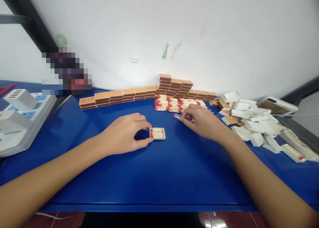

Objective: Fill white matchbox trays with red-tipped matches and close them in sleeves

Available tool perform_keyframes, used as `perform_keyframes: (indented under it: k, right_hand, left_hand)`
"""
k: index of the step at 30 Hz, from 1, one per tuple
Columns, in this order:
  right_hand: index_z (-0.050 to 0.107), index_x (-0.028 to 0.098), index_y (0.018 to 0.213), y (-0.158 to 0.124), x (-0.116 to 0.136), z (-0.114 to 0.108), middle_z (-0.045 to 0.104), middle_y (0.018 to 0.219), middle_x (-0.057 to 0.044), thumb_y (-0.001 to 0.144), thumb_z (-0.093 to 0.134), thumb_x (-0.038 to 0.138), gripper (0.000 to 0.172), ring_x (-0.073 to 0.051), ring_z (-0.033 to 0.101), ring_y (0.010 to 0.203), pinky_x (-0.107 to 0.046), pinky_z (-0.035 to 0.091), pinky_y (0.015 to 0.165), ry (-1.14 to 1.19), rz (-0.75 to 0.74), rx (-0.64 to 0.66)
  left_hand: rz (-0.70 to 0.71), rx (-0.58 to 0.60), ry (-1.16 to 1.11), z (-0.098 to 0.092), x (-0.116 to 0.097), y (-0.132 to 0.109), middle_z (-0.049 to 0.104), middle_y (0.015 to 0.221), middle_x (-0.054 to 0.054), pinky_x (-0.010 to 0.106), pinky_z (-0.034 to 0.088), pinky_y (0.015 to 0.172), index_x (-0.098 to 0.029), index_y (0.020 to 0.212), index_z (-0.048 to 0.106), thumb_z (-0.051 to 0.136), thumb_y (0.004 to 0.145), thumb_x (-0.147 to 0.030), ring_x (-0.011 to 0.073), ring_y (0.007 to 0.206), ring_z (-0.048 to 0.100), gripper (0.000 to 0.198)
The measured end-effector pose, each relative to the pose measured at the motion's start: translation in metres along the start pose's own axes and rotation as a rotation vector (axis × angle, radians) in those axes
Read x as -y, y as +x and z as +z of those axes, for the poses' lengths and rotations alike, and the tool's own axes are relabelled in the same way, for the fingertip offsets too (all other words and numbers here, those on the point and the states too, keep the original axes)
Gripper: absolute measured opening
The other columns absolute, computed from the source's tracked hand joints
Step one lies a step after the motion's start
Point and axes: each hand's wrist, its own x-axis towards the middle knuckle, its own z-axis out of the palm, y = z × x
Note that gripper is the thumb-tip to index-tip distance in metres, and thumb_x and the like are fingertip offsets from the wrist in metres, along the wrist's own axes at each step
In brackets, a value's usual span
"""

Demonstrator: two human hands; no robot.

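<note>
On the blue table lies a small white matchbox tray [164, 137], filled with red-tipped matches [157, 133] whose heads point left. The thumb and forefinger of my left hand [127, 133] close on the left end of this tray. To the right and slightly farther back, my right hand [199, 120] pinches a few loose matches [176, 116], their red heads sticking out to the left. Just behind it spreads a pile of matches [174, 104], partly covered by the hand.
Orange-brown matchboxes [128, 94] are stacked along the white wall [199, 28]. At the right, white trays [254, 118] lie heaped, beside a phone-like object [276, 105] and a tray with matches [294, 152]. A power strip [37, 121] with white plugs stands left on the blue table [149, 181].
</note>
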Motion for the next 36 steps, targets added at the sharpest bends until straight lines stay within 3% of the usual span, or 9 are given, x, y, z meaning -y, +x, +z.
perform_keyframes:
  k: [8,16,22,27,36]
  right_hand:
    - [0.067,0.021,0.093,0.0,-0.001,0.003,0.069,0.096,-0.01,0.1,0.065,0.029,0.01,-0.027,0.063,0.089,-0.039,0.047,0.077,0.0,0.032,-0.022]
    - [0.065,0.021,0.089,0.002,-0.003,0.006,0.068,0.095,-0.011,0.101,0.06,0.024,0.013,-0.027,0.064,0.089,-0.039,0.048,0.079,0.041,0.008,-0.003]
    - [0.067,0.022,0.098,-0.003,0.039,0.001,0.066,0.096,-0.007,0.107,0.061,0.028,0.012,-0.024,0.063,0.089,-0.037,0.05,0.078,0.229,-0.098,-0.09]
    - [0.065,0.022,0.103,-0.011,0.077,0.004,0.066,0.103,-0.008,0.109,0.061,0.024,0.007,-0.024,0.065,0.096,-0.037,0.053,0.081,0.232,-0.234,-0.026]
    - [0.065,0.021,0.103,-0.016,0.081,0.006,0.066,0.105,-0.008,0.107,0.059,0.017,0.008,-0.022,0.065,0.092,-0.036,0.054,0.079,0.209,-0.286,0.038]
  left_hand:
    - [-0.006,0.001,-0.013,0.001,0.001,-0.001,0.076,0.101,0.005,0.036,0.053,0.082,-0.019,0.115,0.079,0.071,0.101,-0.036,0.0232,0.096,0.069,0.023]
    - [-0.002,-0.009,-0.014,0.002,0.001,0.0,0.076,0.102,0.005,0.036,0.053,0.081,-0.019,0.117,0.079,0.072,0.101,-0.036,0.0227,0.096,0.069,0.024]
    - [0.0,-0.021,-0.013,0.003,0.001,0.0,0.075,0.1,0.005,0.035,0.052,0.081,-0.019,0.115,0.079,0.073,0.101,-0.035,0.0224,0.095,0.069,0.022]
    - [0.001,-0.013,-0.017,0.003,0.001,0.001,0.075,0.1,0.005,0.036,0.053,0.082,-0.018,0.111,0.078,0.073,0.1,-0.035,0.0231,0.095,0.068,0.021]
    - [-0.013,0.001,-0.014,0.004,0.001,0.002,0.076,0.1,0.006,0.037,0.054,0.083,-0.019,0.111,0.078,0.073,0.1,-0.035,0.0241,0.096,0.069,0.02]
